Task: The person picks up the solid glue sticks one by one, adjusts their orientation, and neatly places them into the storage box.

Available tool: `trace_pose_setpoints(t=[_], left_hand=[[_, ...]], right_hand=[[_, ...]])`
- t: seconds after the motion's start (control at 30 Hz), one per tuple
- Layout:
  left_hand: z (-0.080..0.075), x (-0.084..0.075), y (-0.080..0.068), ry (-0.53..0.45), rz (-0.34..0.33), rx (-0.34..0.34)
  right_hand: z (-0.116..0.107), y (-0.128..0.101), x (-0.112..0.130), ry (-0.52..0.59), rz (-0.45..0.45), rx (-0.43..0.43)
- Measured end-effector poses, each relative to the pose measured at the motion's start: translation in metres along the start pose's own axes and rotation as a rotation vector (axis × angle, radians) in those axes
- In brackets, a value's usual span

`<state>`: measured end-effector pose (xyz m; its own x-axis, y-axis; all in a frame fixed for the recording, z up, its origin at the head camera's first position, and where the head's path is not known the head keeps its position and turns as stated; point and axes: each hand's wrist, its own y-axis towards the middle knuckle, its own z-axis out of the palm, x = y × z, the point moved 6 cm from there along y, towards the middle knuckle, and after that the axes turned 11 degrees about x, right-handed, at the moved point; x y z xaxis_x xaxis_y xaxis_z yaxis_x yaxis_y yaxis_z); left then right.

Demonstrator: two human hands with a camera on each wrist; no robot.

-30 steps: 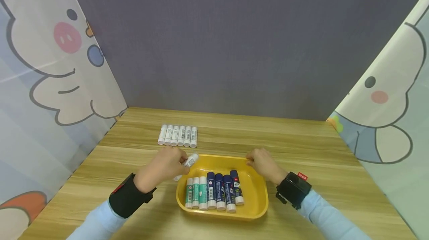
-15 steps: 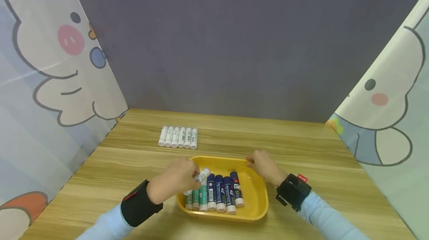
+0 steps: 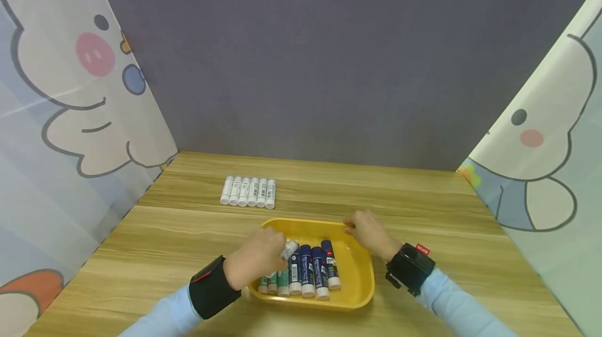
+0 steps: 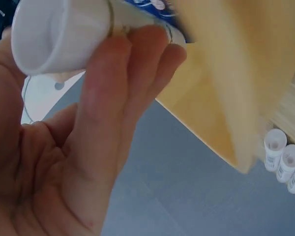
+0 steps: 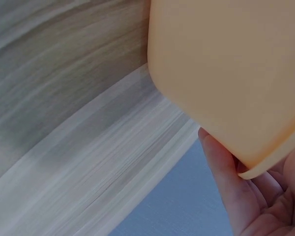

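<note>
Head view, lower centre of frame: left hand (image 3: 256, 258) is hovering over the left part of the yellow tray (image 3: 359, 287), fingers curled round a white glue stick (image 3: 289, 249) and pinching it. The stick is sitting tilted above the row in the tray, its capped end pointing toward the upper right. In the left wrist view the same stick (image 4: 64, 34) is filling the upper left corner, round end facing the lens, fingertips (image 4: 132, 54) wrapping its barrel, with the tray's outer wall (image 4: 236, 83) running down the right.

Right hand (image 3: 369, 232) is gripping the tray's far right rim, fingers curling over the edge. The right wrist view is showing fingers (image 5: 226, 182) tucking under the rim (image 5: 265, 162) at the lower right.

Inside the tray, green glue sticks (image 3: 277, 280) are lying at the left, partly hidden by the left hand; blue glue sticks (image 3: 312, 271) are lying side by side just right of them, white bases toward the near edge.

A row of white glue sticks (image 3: 248, 192) is lying on the wooden table (image 3: 164, 243), above and left of the tray, well apart from it.
</note>
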<state>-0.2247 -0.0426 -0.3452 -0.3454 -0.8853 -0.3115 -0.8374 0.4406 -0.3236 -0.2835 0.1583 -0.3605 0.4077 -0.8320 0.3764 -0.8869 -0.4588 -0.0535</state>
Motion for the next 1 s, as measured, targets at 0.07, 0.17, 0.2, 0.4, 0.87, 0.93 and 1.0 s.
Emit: trace_pose_setpoints(t=[0.07,0.17,0.2,0.4,0.87,0.93,1.0], left_hand=[[0.001,0.0,0.001,0.014,-0.006,-0.016],[0.002,0.001,0.0,0.024,-0.015,-0.04],[0.003,0.001,0.0,0.028,-0.015,-0.049],[0.009,0.004,-0.001,0.021,-0.033,-0.055],[0.023,0.01,0.005,-0.036,-0.06,0.009],[0.024,0.01,0.006,-0.03,-0.051,-0.002],[0.024,0.011,0.006,-0.024,-0.058,-0.016]], right_hand=[[0.0,0.0,0.0,0.002,-0.002,-0.004],[0.0,0.001,0.001,-0.011,0.0,-0.011],[0.0,0.001,0.001,-0.015,0.001,-0.013],[0.001,0.001,0.001,-0.026,0.01,-0.02],[0.0,0.0,0.0,-0.028,0.015,-0.023],[0.0,0.0,0.0,-0.028,0.016,-0.021],[0.0,0.0,0.0,-0.028,0.016,-0.018]])
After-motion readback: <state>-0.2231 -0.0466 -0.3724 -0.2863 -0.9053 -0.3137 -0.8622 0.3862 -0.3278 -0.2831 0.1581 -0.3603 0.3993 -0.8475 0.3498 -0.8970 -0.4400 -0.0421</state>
